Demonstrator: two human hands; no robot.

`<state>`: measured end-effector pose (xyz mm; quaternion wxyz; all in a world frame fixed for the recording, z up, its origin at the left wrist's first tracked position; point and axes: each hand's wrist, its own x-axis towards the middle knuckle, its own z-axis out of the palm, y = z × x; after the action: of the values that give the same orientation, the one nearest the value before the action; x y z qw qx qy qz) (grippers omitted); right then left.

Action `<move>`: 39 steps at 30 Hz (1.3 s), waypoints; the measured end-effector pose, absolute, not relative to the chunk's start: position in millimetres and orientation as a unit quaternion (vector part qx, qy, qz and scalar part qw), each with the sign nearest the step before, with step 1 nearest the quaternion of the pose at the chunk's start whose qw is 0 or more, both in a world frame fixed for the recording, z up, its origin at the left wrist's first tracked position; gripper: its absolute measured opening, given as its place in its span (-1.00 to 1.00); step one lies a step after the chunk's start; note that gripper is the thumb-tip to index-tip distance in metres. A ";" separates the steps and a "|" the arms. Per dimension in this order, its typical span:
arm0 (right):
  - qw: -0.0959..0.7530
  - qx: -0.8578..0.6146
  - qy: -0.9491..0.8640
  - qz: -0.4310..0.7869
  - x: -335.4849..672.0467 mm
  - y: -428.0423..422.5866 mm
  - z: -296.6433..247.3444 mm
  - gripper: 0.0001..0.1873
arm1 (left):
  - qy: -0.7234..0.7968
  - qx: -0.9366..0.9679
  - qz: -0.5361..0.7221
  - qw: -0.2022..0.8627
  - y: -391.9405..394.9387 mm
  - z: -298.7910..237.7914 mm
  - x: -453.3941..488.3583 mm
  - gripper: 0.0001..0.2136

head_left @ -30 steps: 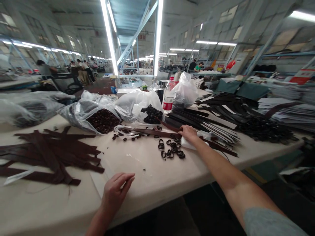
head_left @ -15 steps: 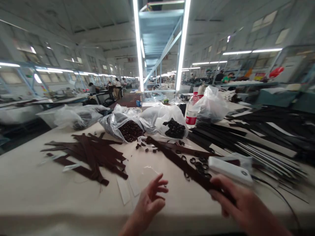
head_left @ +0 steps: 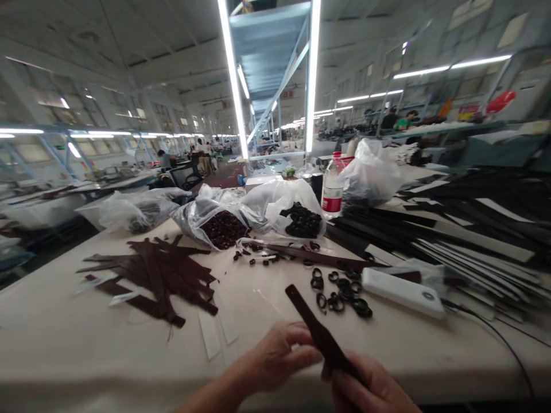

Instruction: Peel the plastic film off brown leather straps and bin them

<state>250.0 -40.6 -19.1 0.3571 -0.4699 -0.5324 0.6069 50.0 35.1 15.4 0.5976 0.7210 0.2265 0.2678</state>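
strap (head_left: pixel 313 327) | dark brown, flat | tilted up-left above table edge

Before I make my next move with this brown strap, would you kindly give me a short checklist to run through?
1. Brown strap gripped at its lower end by the right hand: ok.
2. Left hand pinching the strap beside it: ok.
3. Strap's free end raised off the table and straight: ok.
4. Black rings lying loose just beyond the strap, in plain sight: ok.
5. White power bank apart from the rings: cannot tell, they lie very close.
6. Strap's surface free of flaws: cannot tell, too dark and blurred.
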 end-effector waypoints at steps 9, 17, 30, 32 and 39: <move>0.494 -0.597 -0.493 0.395 312.3 -1.7 -60.2 -0.54 | 0.502 0.783 0.302 0.211 226.3 -8.5 59.3 -0.77; 0.483 -0.595 -0.527 0.367 306.4 -7.9 -58.1 -0.65 | 0.550 0.809 0.195 0.078 289.4 -21.3 79.4 -0.81; 0.565 -0.567 -0.436 0.411 314.1 -5.2 -54.8 -0.58 | 0.381 0.864 0.323 0.065 182.6 38.9 35.0 -0.69; 0.589 -0.547 -0.406 0.435 317.4 -5.9 -51.1 -0.57 | 0.303 0.884 0.351 0.066 154.9 46.1 24.0 -0.71; 0.502 -0.422 -0.568 0.498 277.7 -17.3 3.8 -0.68 | 0.221 0.929 0.297 -0.002 104.1 59.6 24.8 -0.73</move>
<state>277.7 -17.3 3.8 0.5019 -0.4218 -0.5680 0.4976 24.8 104.1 59.6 -0.0021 0.9288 0.2211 0.2974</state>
